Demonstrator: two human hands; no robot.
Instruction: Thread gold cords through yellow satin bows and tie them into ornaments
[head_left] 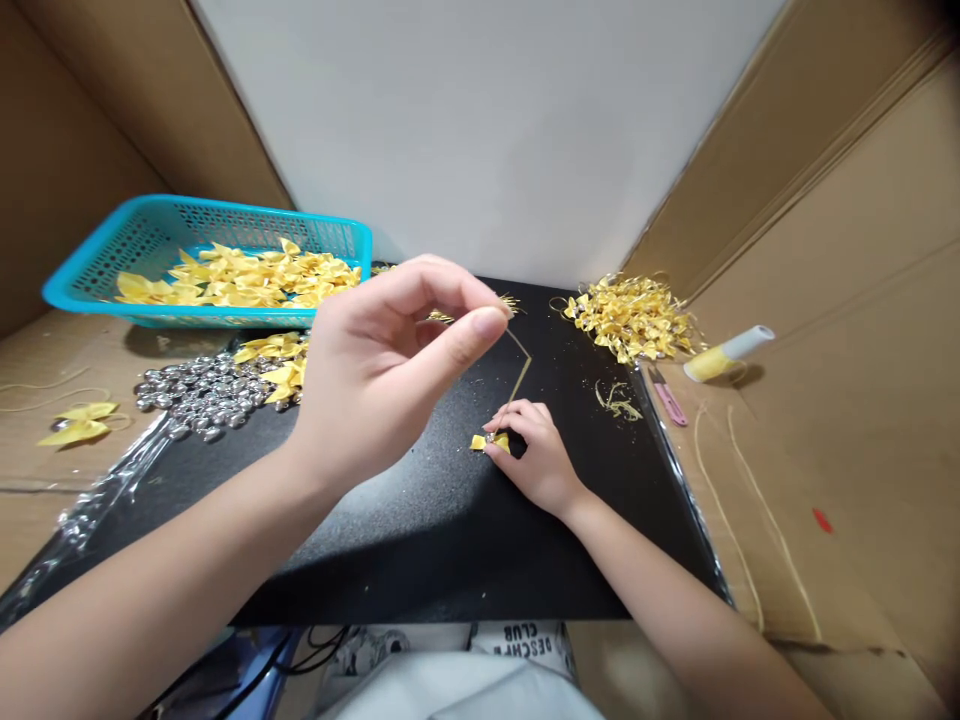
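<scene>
My left hand (405,360) is raised over the black board, thumb and forefinger pinched on the end of a thin gold cord (519,380). The cord bends midway and runs down to a small yellow ribbon bow (478,442) low over the board. My right hand (541,455) grips this bow between thumb and fingers, with a small shiny bead at its middle partly covered by the fingertips. Left of my left hand lie a heap of silver beads (202,392) and a few loose yellow bows (285,375).
A blue basket (97,270) of yellow bows stands back left. Back right are a pile of bows with cords (630,315), cord scraps (619,402), a pink-handled cutter (669,400) and a thread spool (727,355). Cardboard walls (840,220) flank the black board (450,560).
</scene>
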